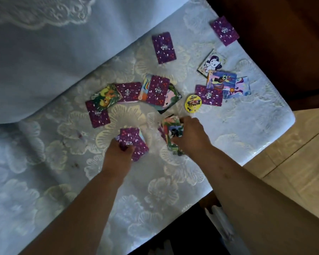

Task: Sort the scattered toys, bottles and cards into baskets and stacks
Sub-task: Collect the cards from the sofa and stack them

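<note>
Stacking seems the aim: left hand (118,155) pinches purple-backed cards (131,137), right hand (191,137) grips a face-up bundle (171,133), likely to merge them; loose cards (163,47) lie scattered on the embroidered cover (173,190)

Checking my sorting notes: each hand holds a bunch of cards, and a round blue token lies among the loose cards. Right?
No: the head view shows the round token is yellow, not blue. The left hand and right hand each hold a bunch of cards, and it lies among loose cards.
</note>
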Motion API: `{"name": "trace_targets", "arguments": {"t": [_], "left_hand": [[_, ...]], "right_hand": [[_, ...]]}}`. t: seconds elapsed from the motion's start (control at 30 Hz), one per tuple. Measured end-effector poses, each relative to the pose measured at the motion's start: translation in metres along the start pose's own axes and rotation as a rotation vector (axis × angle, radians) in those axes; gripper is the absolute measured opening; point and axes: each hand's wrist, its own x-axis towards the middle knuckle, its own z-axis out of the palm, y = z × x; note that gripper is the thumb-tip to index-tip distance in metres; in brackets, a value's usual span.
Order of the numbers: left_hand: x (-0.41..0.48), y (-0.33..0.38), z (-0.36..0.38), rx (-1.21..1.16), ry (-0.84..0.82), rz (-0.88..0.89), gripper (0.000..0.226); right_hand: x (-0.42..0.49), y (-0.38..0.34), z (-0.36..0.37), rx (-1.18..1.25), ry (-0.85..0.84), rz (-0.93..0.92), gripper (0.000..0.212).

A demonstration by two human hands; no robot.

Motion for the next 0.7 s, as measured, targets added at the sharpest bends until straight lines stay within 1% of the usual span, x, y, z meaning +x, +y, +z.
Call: {"name": "trace_targets", "arguments": {"t": [0.07,0.1,0.13,0.2,0.23,0.27,0.33,0.4,0.43,0.47,0.5,0.57,0.6,0.63,0.7], "left_hand": [[0.011,-0.005,-0.005,-0.069,-0.007,-0.052,0.043],[0.015,-0.006,-0.005,-0.107,-0.016,-0.087,0.048],[0.016,-0.004,-0.002,-0.155,-0.039,-0.130,0.049],[0.008,0.007,-0.003,-0.247,-0.115,-0.169,0.034],[0.002,0.014,-0.003,-0.289,-0.169,-0.180,0.030],[-0.003,0.018,-0.002,-0.337,-0.243,-0.191,0.031],[-0.010,0.019,0.000,-0.415,-0.353,-0.207,0.033],[-0.014,0.021,-0.002,-0.462,-0.401,-0.182,0.037],[-0.014,0.025,-0.004,-0.439,-0.427,-0.141,0.042],[-0.015,0.027,-0.006,-0.409,-0.437,-0.084,0.046],[-0.013,0.028,-0.007,-0.403,-0.412,-0.022,0.049],[-0.011,0.031,-0.013,-0.525,-0.268,0.004,0.062],[-0.011,0.032,-0.015,-0.566,-0.202,0.025,0.066],[-0.011,0.032,-0.016,-0.577,-0.183,0.063,0.063],[-0.014,0.033,-0.016,-0.516,-0.227,0.120,0.048]], "right_hand": [[0.003,-0.012,0.004,-0.109,0.033,0.064,0.061],[0.004,-0.016,0.004,-0.103,0.030,0.093,0.058],[0.002,-0.017,0.000,-0.012,0.010,0.112,0.054],[-0.005,-0.026,0.001,0.330,-0.101,0.138,0.046],[-0.010,-0.032,0.002,0.463,-0.160,0.131,0.045],[-0.016,-0.036,0.005,0.508,-0.199,0.114,0.046],[-0.024,-0.039,0.014,0.496,-0.238,0.081,0.045],[-0.029,-0.042,0.021,0.589,-0.286,0.085,0.035],[-0.030,-0.042,0.023,0.626,-0.297,0.091,0.033],[-0.032,-0.044,0.024,0.606,-0.261,0.073,0.031],[-0.033,-0.048,0.023,0.508,-0.188,0.029,0.029],[-0.035,-0.057,0.023,0.167,0.002,-0.091,0.021],[-0.036,-0.063,0.023,0.006,0.063,-0.151,0.021],[-0.037,-0.068,0.024,-0.110,0.081,-0.196,0.025],[-0.034,-0.070,0.033,-0.233,0.048,-0.216,0.044]]}}
